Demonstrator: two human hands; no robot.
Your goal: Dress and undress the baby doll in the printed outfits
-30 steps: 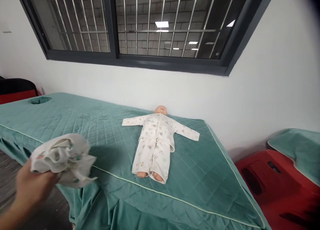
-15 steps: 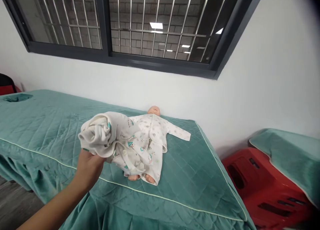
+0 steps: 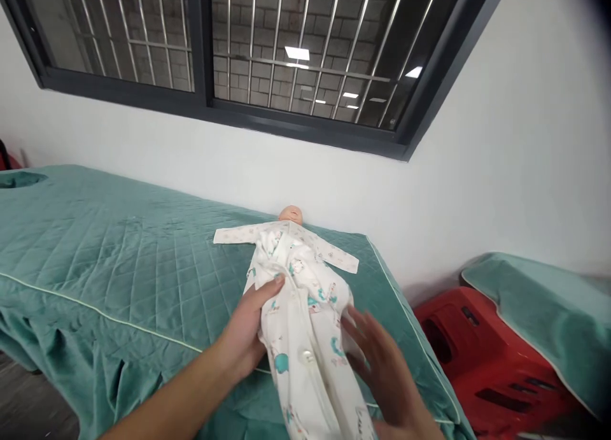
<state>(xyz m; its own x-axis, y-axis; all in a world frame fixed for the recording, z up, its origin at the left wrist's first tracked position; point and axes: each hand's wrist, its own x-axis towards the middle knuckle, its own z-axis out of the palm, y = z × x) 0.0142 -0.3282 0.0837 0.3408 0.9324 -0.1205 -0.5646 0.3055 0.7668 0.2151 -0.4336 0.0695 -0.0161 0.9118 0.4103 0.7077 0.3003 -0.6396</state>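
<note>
A white baby garment (image 3: 305, 319) with a teal and grey print and a snap front hangs unrolled before me. My left hand (image 3: 248, 325) grips its left edge, thumb on top. Beside its right edge is my right hand (image 3: 384, 367), fingers spread and slightly blurred; I cannot tell whether they touch the cloth. Beyond it a baby doll (image 3: 291, 214) lies on its back, its head towards the wall. The doll wears a white patterned top (image 3: 334, 255) with both sleeves stretched out flat. The garment hides the doll's trunk and legs.
A teal quilted cover (image 3: 157, 262) with pale piping drapes the bed, which has a face hole (image 3: 21, 180) at the far left. Red plastic chairs (image 3: 496, 357) stand at the right under a teal cloth (image 3: 548, 306). A dark-framed barred window (image 3: 305, 125) is above.
The bundled garment has moved right and now hangs opened out, covering the doll's lower body. My right hand has come into view at its right side. The doll's left-side sleeve is now uncovered.
</note>
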